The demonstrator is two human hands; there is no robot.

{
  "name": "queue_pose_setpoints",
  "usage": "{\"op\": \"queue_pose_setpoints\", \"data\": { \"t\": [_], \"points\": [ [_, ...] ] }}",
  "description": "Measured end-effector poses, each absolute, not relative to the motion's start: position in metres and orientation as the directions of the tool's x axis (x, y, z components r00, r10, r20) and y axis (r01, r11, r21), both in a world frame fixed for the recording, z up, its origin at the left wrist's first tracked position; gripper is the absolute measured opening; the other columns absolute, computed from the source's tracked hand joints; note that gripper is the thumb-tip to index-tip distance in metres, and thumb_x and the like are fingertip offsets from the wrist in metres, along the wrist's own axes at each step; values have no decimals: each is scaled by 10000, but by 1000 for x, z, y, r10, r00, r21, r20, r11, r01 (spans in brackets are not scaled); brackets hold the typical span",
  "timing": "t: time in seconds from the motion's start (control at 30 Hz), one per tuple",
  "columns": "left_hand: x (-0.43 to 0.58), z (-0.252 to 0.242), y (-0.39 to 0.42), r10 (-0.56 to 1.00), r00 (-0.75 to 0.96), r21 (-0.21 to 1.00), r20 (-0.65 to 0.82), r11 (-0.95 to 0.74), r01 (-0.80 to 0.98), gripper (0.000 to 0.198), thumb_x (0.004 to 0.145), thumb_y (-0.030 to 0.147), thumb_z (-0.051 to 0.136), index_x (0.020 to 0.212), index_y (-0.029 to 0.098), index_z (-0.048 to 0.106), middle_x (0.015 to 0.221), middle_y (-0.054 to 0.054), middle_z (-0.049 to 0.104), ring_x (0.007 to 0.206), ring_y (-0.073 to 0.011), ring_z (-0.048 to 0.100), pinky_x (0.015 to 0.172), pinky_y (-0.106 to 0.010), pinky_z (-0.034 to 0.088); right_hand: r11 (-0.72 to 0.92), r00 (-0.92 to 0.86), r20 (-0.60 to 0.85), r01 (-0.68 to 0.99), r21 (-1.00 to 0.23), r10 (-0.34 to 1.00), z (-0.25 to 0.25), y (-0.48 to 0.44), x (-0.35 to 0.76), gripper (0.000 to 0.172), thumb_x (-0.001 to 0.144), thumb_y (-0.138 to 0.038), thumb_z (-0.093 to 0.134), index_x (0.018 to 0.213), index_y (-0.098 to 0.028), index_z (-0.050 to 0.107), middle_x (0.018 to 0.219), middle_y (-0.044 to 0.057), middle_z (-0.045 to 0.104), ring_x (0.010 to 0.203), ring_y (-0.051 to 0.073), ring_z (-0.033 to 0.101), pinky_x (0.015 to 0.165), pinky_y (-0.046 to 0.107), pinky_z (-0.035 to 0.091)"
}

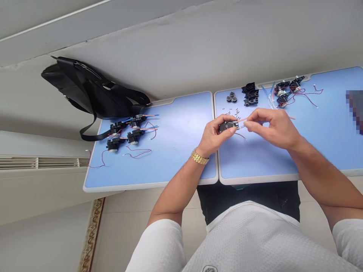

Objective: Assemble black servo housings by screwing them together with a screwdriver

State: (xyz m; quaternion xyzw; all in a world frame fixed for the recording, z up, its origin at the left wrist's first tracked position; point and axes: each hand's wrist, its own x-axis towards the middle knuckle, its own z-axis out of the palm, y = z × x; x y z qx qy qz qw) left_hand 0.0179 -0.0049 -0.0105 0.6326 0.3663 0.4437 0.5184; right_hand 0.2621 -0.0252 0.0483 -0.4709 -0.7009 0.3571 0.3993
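My left hand [213,136] holds a small black plastic housing [222,127] between thumb and fingers, just right of the seam between the two tables. A round part shows in its top, and a thin dark red wire [241,135] trails below it. The thumb and forefinger of my right hand [276,126] are pinched together beside the housing. An orange tube [242,119] runs from the housing into this pinch and comes out beyond the hand. A pale blue tube lies beside it, partly hidden by the fingers. Several small screws [236,112] lie just behind my left hand.
Black shells [251,94] and round metal-rimmed parts [231,97] stand at the back. Wired black assemblies [283,92] lie at back right, near loose clear-blue tubes [268,94]. More assemblies [137,121] and a black bag [93,90] are on the left. A pixelated patch covers the right edge.
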Motion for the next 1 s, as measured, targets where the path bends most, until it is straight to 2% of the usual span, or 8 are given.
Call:
{"op": "queue_pose_setpoints", "data": {
  "t": [0.1, 0.23, 0.37, 0.5, 0.63, 0.8, 0.93, 1.0],
  "points": [
    [17, -9, -4, 924, 375, 995, 69, -36, -94, 507, 945, 686, 848, 1158, 226, 835, 856, -31, 716, 673, -135, 573, 553, -273, 410, 387, -90, 387, 424, -819, 918, 47, -21, 268, 327, 1047, -449, 795, 774, -275, 748, 731, -4, 760, 674, 183, 663, 660, 362, 544],
    [18, -4, -4, 918, 395, 985, 15, 55, -165, 520, 981, 692, 764, 1139, 199, 821, 813, -48, 705, 667, -152, 583, 520, -274, 375, 500, 59, 589, 464, -731, 806, 42, -16, 271, 231, 1052, -375, 790, 844, -294, 732, 776, -7, 776, 689, 193, 687, 672, 381, 566],
    [19, -2, -4, 918, 396, 984, -7, 77, -161, 492, 983, 676, 776, 1098, 200, 826, 781, -39, 687, 647, -143, 562, 514, -271, 357, 547, 9, 643, 517, -658, 766, 37, -16, 267, 134, 1058, -330, 756, 927, -305, 761, 872, 1, 825, 796, 224, 767, 778, 422, 627],
    [20, -5, -5, 930, 368, 987, -15, 72, -142, 432, 941, 625, 878, 1080, 218, 841, 804, -20, 678, 653, -122, 562, 523, -254, 364, 619, -69, 693, 517, -591, 718, 34, -16, 264, 136, 1048, -256, 726, 932, -298, 783, 892, -3, 847, 819, 230, 797, 801, 426, 629],
    [19, -11, -3, 927, 372, 989, 38, 18, -145, 404, 934, 598, 905, 1087, 227, 862, 839, -20, 682, 664, -111, 551, 555, -256, 393, 604, -70, 683, 537, -589, 728, 32, -14, 266, 139, 1049, -248, 716, 945, -299, 793, 909, -2, 854, 835, 232, 801, 820, 423, 638],
    [17, -13, 1, 938, 328, 988, 109, -65, -143, 360, 922, 566, 908, 1053, 233, 875, 773, -6, 653, 623, -104, 504, 547, -263, 386, 548, -26, 643, 551, -630, 766, 33, -5, 275, 101, 1030, -269, 717, 959, -300, 782, 919, -2, 850, 846, 228, 792, 829, 421, 646],
    [17, -9, 3, 959, 252, 979, 132, -86, -186, 356, 904, 586, 897, 1019, 251, 861, 829, -18, 704, 658, -116, 572, 538, -262, 415, 438, -8, 530, 576, -690, 848, 36, -12, 289, 117, 1023, -291, 726, 951, -333, 808, 916, 5, 842, 842, 247, 774, 850, 455, 653],
    [18, -7, 3, 964, 216, 973, 152, -108, -205, 376, 910, 618, 880, 987, 252, 843, 843, -21, 717, 649, -115, 572, 521, -265, 410, 380, -29, 470, 633, -674, 882, 32, -25, 301, 143, 1023, -312, 730, 914, -348, 817, 859, -3, 827, 767, 247, 735, 814, 469, 638]
  ]
}}
